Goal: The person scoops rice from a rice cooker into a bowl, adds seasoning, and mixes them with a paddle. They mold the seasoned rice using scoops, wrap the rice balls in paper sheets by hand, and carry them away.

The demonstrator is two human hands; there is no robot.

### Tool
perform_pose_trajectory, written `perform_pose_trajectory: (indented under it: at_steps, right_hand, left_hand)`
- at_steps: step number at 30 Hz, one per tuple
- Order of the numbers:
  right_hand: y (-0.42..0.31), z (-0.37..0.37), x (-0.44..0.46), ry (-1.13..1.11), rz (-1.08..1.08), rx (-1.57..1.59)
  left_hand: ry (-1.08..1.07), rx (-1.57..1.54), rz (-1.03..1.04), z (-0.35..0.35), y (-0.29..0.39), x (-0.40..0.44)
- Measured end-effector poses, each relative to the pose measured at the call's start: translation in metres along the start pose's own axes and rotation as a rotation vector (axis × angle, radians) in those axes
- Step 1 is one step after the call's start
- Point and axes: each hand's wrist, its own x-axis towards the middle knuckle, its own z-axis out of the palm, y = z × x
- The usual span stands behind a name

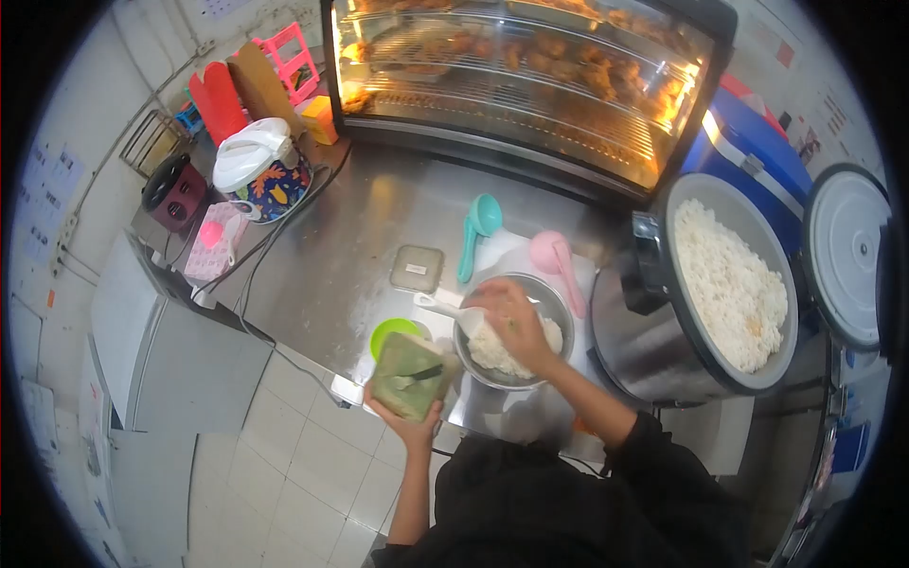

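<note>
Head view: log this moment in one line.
left hand: holding green container | right hand: above metal bowl of rice | rice cooker: open

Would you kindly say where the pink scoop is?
In the head view, the pink scoop lies right of centre, between the teal scoop and rice cooker.

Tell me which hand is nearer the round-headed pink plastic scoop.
Right. The right hand is over the round silver metal bowl, close to the pink plastic scoop; the left hand is farther off, beyond the bowl's other side, holding the square green container.
</note>
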Motion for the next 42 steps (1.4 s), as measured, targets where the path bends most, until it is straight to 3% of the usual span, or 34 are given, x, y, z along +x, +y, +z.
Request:
perform_pose_trajectory:
  at_steps: [1,3,4,6,7,9,10,14,16,19,20,22,23,29,32,37,40,42]
  right_hand:
    - [0.014,0.004,0.021,0.084,0.173,0.185]
    - [0.052,0.015,0.073,-0.041,0.290,-0.095]
    - [0.083,0.029,0.094,-0.047,0.274,-0.091]
    - [0.144,0.062,0.132,-0.455,0.114,-0.396]
    - [0.155,0.076,0.143,-0.464,0.094,-0.397]
    - [0.171,0.111,0.144,-0.555,-0.017,-0.735]
    - [0.170,0.122,0.150,-0.685,0.089,-0.742]
    - [0.169,0.131,0.162,-0.702,0.001,-0.764]
    - [0.163,0.125,0.168,-0.409,0.321,-0.669]
    - [0.134,0.127,0.179,-0.320,0.199,-0.543]
    - [0.117,0.130,0.178,-0.420,0.171,-0.484]
    - [0.100,0.151,0.168,-0.575,0.299,-0.604]
    - [0.095,0.158,0.164,-0.569,0.312,-0.613]
    - [0.083,0.196,0.147,-0.433,0.402,-0.847]
    - [0.081,0.195,0.145,-0.412,0.467,-0.910]
    - [0.081,0.197,0.143,-0.389,0.643,-0.932]
    - [0.085,0.221,0.140,-0.270,0.651,-1.089]
    - [0.118,0.248,0.142,-0.019,0.669,-1.108]
  left_hand:
    - [0.088,-0.005,0.025,-0.009,-0.002,0.013]
    - [0.089,0.138,0.138,-0.032,-0.011,0.047]
    - [0.038,0.202,0.138,-0.043,-0.020,0.064]
    - [0.015,0.341,0.169,-0.057,-0.042,0.102]
    - [0.035,0.342,0.173,-0.057,-0.052,0.120]
    - [-0.045,0.390,0.049,-0.060,-0.070,0.154]
    - [-0.028,0.397,0.041,-0.059,-0.075,0.169]
    - [-0.169,0.421,-0.042,-0.036,-0.089,0.205]
    - [-0.271,0.337,-0.112,-0.027,-0.093,0.208]
    - [-0.389,0.225,-0.012,-0.008,-0.116,0.211]
    - [-0.390,0.210,-0.065,0.001,-0.125,0.208]
    - [-0.416,0.318,-0.057,0.013,-0.121,0.207]
    - [-0.429,0.436,-0.044,0.019,-0.118,0.206]
    - [-0.392,0.427,0.103,0.022,-0.129,0.204]
    - [-0.410,0.347,-0.024,0.025,-0.117,0.201]
    - [-0.373,0.441,0.104,0.026,-0.139,0.197]
    - [-0.430,0.395,0.110,0.022,-0.157,0.199]
    - [-0.489,0.322,0.049,0.021,-0.171,0.199]
